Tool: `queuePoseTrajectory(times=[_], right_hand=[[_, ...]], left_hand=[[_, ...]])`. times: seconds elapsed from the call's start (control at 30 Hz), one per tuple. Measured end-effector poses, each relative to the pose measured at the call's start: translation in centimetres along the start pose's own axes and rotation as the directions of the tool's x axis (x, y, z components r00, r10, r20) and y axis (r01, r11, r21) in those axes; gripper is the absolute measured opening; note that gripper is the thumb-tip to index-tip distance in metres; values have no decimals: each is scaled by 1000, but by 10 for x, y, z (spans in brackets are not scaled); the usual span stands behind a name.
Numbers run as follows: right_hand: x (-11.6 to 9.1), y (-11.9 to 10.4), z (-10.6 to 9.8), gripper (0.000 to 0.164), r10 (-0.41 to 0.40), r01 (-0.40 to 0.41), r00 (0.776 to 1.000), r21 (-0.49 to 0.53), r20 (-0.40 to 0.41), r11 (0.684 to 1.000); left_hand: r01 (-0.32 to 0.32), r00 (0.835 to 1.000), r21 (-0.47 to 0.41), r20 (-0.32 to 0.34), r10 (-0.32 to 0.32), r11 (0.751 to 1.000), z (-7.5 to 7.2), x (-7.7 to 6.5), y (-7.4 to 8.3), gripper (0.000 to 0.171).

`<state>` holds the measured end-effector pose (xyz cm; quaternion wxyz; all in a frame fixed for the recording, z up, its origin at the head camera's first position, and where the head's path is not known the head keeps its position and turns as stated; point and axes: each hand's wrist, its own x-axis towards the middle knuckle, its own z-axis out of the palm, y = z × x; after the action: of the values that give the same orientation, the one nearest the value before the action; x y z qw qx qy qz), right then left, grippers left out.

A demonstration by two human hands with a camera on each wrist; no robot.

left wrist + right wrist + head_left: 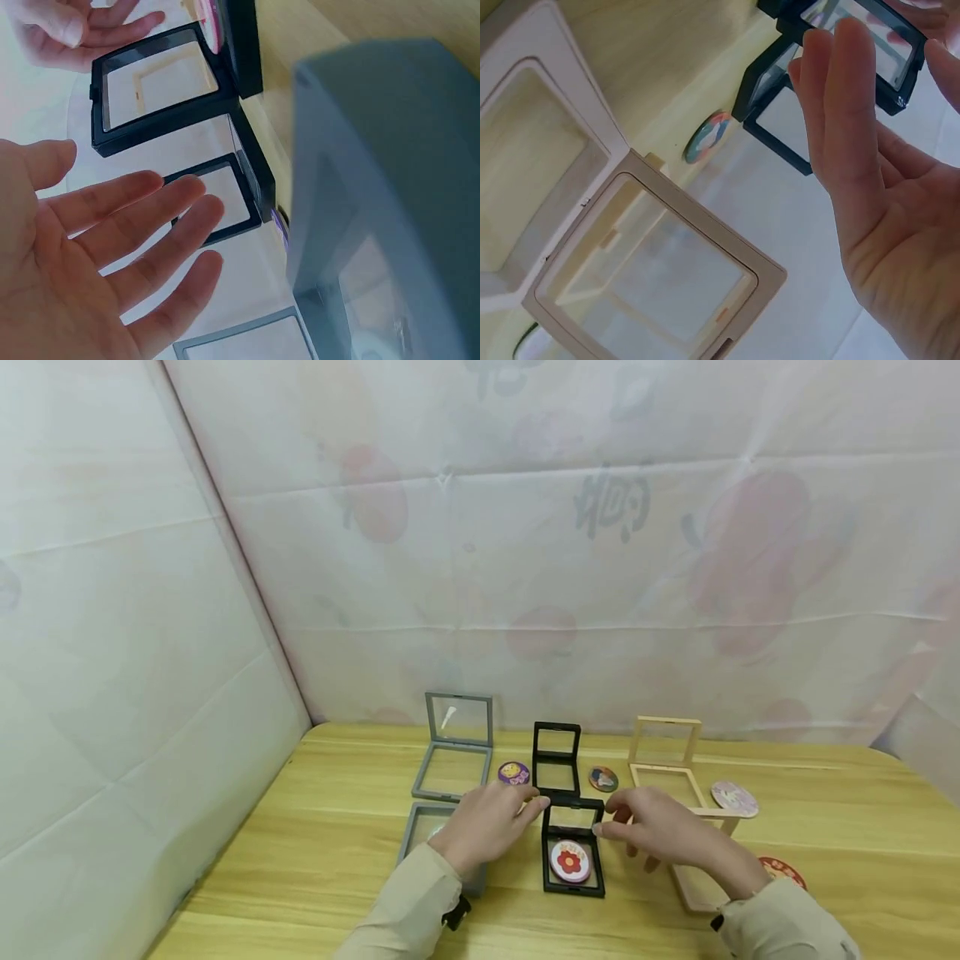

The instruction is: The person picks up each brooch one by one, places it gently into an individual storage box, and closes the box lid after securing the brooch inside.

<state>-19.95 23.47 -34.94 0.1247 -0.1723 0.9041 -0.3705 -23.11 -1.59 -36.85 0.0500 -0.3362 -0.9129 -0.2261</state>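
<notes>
A small black display frame [549, 865] stands opened out on the table between both hands, its lid raised. On its clear lower panel lies a round badge [570, 861] with a red flower. My left hand [491, 823] hovers at the lid's upper left corner; the left wrist view shows its fingers [142, 217] loosely extended and holding nothing. By the lid's right edge is my right hand [660, 828], thumb tip close to the rim. Its fingers [851, 97] look straight in the right wrist view, with nothing gripped.
Behind stand an opened grey frame [491, 722], another black frame [557, 726] and a beige frame [667, 721]. Purple [513, 772], dark multicoloured [603, 778], pale [735, 798] and red badges [783, 868] lie around. A second grey frame [408, 831] is partly under my left forearm.
</notes>
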Motion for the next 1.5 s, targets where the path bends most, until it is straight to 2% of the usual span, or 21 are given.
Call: queuePoseTrajectory(times=[0.13,0.3,0.43,0.63,0.8,1.07,1.33,1.5], right_hand=[[2,0,-3,50,25,-26,1000,86,12,996],[7,0,-1,49,58,-57,998,156,-6,986],[11,-2,5,48,123,-116,992,187,-25,976],[15,-5,11,50,161,-153,987,201,-23,968],[17,-3,13,46,164,-156,986,191,-23,969],[17,-1,11,46,146,-143,989,179,-3,973],[17,7,10,54,126,-139,990,232,69,963],[17,10,9,50,77,-100,992,245,101,964]], left_hand=[[43,998,-93,49,-39,995,-1,4,1,40],[84,994,-207,84,-67,975,1,8,1,48],[142,986,-252,120,-115,957,2,9,3,50],[214,971,-305,173,-167,928,4,11,4,53],[233,965,-328,192,-177,915,4,9,5,54],[228,964,-359,211,-159,905,4,10,4,53],[295,934,-411,313,-170,862,3,11,-1,50],[306,920,-380,353,-169,873,0,11,-2,48]])
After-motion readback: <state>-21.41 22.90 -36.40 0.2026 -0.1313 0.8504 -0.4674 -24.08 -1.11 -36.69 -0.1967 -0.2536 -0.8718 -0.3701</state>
